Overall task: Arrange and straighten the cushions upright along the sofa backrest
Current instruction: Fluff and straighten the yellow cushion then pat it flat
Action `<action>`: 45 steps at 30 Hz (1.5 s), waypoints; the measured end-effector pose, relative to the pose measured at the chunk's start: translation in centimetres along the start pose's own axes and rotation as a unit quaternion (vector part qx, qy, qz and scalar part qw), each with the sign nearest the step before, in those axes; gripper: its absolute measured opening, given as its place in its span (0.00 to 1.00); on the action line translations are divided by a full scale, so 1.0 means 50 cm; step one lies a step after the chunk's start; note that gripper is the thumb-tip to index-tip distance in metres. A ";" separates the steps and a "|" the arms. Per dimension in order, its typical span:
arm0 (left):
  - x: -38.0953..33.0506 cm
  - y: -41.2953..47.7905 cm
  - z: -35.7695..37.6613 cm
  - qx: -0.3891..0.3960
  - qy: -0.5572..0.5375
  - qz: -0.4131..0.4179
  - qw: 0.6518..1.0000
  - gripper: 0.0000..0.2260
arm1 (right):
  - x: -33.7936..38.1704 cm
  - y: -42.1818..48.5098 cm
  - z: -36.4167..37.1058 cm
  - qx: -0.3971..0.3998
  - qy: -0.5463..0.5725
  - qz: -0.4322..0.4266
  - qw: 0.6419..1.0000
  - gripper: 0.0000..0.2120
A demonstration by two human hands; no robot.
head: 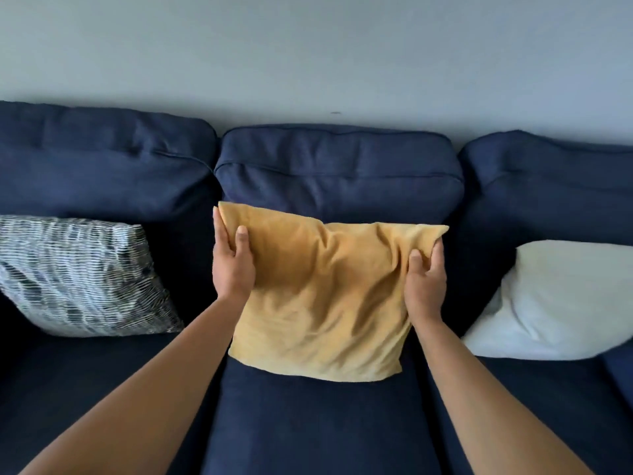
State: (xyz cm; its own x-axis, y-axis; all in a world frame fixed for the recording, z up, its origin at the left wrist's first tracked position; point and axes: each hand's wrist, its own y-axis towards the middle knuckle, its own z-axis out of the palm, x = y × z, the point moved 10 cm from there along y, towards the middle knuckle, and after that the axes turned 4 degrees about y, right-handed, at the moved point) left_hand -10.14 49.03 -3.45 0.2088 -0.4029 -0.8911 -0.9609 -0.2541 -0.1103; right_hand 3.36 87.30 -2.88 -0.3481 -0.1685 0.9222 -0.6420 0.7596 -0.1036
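A mustard-yellow cushion stands against the middle backrest of a navy sofa, leaning slightly with its top edge sloping. My left hand grips its upper left corner, thumb on the front. My right hand pinches its upper right corner. A black-and-white patterned cushion leans against the left backrest. A white cushion slumps at the right backrest, partly cut off by the frame edge.
The sofa's seat cushions stretch across the foreground under my forearms. A plain grey wall rises behind the backrests. Gaps separate the three backrest sections.
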 end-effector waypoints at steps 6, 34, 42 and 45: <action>0.046 0.014 0.020 0.027 0.060 -0.024 0.998 0.28 | 0.016 0.032 0.022 0.047 -0.114 -0.051 0.991 0.24; -0.041 -0.124 0.180 0.011 0.321 0.418 0.850 0.25 | 0.068 -0.129 0.307 0.135 -0.396 -0.485 0.768 0.27; 0.008 0.073 0.125 0.025 0.462 0.322 0.826 0.29 | -0.009 0.143 0.134 0.040 -0.481 -0.239 0.842 0.30; -0.024 0.051 0.095 -0.022 0.400 0.318 0.860 0.28 | 0.049 0.080 0.133 0.008 -0.426 -0.308 0.850 0.30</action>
State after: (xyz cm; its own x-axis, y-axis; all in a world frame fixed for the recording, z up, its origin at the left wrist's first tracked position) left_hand -13.73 53.05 -4.76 -0.2805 -0.9435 -0.1766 -0.9231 0.2147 0.3191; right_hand -4.59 85.75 -3.52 -0.3066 -0.9309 0.1985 -0.8885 0.3547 0.2912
